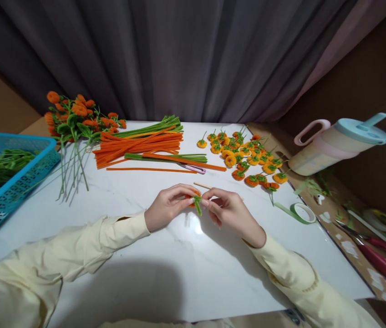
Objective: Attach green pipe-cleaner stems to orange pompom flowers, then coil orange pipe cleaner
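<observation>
My left hand (168,206) is closed around a small orange pipe-cleaner flower (191,198), partly hidden by the fingers. A short green pipe cleaner (197,206) sticks out from it toward me, and my right hand (229,209) pinches it with thumb and forefinger. Just behind the hands lies a thin wooden stick (202,185), partly covered by the right hand. Beyond them are a pile of orange pipe cleaners (138,148), green pipe cleaners (167,125) and pink-handled scissors or a similar tool (195,169).
Several yellow and orange flower heads (252,159) spread at the back right. Green tape (302,213), a tumbler (332,146) and red-handled pliers (380,259) stand or lie right. On the left are a blue basket (18,191) of green pieces and stemmed orange flowers (77,111).
</observation>
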The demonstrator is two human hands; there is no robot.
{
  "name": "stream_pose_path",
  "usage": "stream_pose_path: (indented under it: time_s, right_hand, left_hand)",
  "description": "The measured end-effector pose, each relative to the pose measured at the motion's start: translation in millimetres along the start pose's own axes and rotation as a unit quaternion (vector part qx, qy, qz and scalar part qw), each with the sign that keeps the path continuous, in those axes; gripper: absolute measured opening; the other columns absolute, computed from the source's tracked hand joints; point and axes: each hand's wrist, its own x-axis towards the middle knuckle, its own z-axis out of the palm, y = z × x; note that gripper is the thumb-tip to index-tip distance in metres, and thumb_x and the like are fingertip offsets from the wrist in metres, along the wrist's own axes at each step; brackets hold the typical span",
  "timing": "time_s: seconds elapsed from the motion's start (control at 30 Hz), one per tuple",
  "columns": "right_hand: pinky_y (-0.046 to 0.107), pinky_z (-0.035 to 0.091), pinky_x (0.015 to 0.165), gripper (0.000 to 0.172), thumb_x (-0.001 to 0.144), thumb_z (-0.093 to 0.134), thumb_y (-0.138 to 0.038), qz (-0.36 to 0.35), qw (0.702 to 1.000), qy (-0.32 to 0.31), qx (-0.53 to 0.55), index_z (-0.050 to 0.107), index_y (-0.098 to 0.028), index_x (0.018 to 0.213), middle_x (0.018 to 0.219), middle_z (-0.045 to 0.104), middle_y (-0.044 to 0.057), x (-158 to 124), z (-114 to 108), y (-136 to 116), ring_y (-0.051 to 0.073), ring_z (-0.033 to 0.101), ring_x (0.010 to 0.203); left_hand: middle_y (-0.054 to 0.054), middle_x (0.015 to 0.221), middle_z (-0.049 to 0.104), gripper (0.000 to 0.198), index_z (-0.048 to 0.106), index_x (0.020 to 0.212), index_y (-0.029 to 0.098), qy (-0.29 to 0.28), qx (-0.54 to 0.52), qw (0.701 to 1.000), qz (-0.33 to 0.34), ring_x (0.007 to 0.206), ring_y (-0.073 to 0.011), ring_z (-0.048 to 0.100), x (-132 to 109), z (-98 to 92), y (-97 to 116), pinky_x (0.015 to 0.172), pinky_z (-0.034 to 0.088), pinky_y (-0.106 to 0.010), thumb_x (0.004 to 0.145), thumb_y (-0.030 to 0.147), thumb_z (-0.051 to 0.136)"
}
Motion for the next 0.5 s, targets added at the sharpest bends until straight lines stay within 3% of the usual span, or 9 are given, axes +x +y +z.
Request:
stream_pose_path:
  time_s: [0.13, 0.3, 0.5]
  right_hand:
    - [0.02, 0.032, 0.036, 0.013, 0.082, 0.053, -0.025, -0.047, 0.998, 0.019, -0.039, 0.055, -0.017, 0.073, 0.043, 0.045, -0.006, 1, 1, 5, 0.008, 0.04, 0.034]
    - [0.021, 0.039, 0.045, 0.015, 0.084, 0.051, -0.021, -0.111, 0.987, 0.046, -0.104, 0.055, -0.016, 0.071, 0.062, 0.054, 0.0, 1, 7, 11, 0.01, 0.048, 0.049]
    - [0.025, 0.046, 0.06, 0.007, 0.088, 0.047, -0.016, -0.242, 0.946, 0.12, -0.18, 0.053, -0.018, 0.086, 0.085, 0.057, 0.006, 1, 16, 18, 0.016, 0.056, 0.074]
  left_hand:
    - [-0.011, 0.099, 0.064, 0.017, 0.063, 0.083, 0.013, 0.021, 0.009, 0.999, -0.048, 0.092, -0.0192, 0.061, 1, 3.7, 3, 0.079, 0.052, -0.03, 0.079, 0.03, 0.06]
    - [-0.008, 0.092, 0.067, 0.013, 0.062, 0.076, 0.015, 0.043, 0.106, 0.993, -0.017, 0.087, -0.018, 0.062, 4, 6.2, 0, 0.077, 0.051, -0.029, 0.08, 0.026, 0.057]
    - [-0.005, 0.086, 0.065, 0.013, 0.059, 0.078, 0.015, 0.077, 0.102, 0.991, -0.046, 0.076, -0.0143, 0.061, 5, 8.1, -2, 0.07, 0.05, -0.024, 0.082, 0.027, 0.054]
